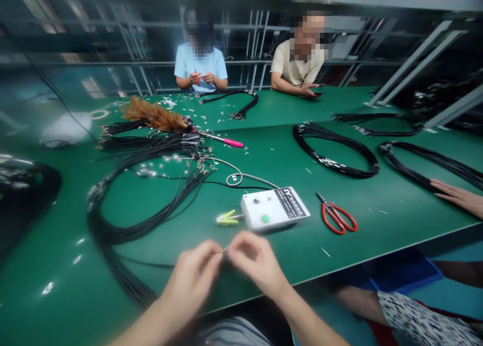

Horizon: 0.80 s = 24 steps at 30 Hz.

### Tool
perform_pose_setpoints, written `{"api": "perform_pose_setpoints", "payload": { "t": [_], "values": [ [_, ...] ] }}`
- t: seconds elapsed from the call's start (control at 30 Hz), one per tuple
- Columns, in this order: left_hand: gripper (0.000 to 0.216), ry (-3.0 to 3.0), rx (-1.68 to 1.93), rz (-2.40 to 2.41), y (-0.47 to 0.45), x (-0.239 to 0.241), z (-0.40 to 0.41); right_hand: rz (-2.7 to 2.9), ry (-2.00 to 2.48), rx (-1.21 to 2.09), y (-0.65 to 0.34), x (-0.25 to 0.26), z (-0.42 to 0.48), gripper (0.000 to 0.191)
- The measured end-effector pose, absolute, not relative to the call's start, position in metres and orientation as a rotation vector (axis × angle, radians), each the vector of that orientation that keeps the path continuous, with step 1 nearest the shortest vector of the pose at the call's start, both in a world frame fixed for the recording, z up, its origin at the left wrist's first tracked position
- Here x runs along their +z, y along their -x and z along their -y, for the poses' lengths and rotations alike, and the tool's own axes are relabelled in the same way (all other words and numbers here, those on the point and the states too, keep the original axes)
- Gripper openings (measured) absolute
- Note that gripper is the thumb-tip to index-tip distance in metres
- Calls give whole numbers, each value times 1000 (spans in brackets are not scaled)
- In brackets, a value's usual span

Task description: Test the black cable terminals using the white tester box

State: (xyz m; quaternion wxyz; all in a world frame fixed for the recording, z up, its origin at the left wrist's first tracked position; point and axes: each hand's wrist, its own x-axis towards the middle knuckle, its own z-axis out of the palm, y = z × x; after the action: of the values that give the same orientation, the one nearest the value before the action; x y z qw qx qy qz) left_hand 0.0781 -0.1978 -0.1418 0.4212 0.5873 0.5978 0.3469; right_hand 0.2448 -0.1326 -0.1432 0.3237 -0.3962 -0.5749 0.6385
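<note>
Thin wire (225, 248) pinched between both hands (226, 265)

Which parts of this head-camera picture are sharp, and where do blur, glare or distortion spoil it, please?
Head view: the white box and red scissors are fairly sharp; the left hand and right hand are softly blurred; the left edge smears, glare flecks the green table, and wide-angle bending curves its edges.

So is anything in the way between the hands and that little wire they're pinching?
Nothing visible: the left hand and right hand already pinch the thin wire between their fingertips, near the white tester box.
</note>
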Motion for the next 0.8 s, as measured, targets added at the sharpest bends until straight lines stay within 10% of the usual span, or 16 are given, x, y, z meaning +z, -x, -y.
{"api": "perform_pose_setpoints", "payload": {
  "t": [0.8],
  "values": [
    [25, -1460, 924, -1506, -80, -143, 199, 1654, 1123, 1481, -252, -135, 136, 13]
  ]
}}
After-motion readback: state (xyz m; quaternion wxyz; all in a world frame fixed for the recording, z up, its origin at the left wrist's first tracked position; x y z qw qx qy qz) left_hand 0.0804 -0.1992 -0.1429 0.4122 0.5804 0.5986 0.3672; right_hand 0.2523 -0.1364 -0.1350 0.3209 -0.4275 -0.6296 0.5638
